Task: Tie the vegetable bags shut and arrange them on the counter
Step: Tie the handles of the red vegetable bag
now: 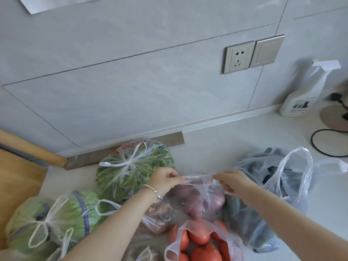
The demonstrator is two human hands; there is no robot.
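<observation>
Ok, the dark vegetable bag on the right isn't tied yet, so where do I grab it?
Take the bag from above by its handles. The upright loop stands over the open mouth and is easy to pinch near its top. The flat loop lies out to the right and probably needs lifting first.

red tomatoes [199, 247], grey wall [131, 81]

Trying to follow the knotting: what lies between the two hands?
In the head view, the twisted handles of the clear plastic bag of purple onions stretch between the left hand and right hand, each pinching one end.
</observation>
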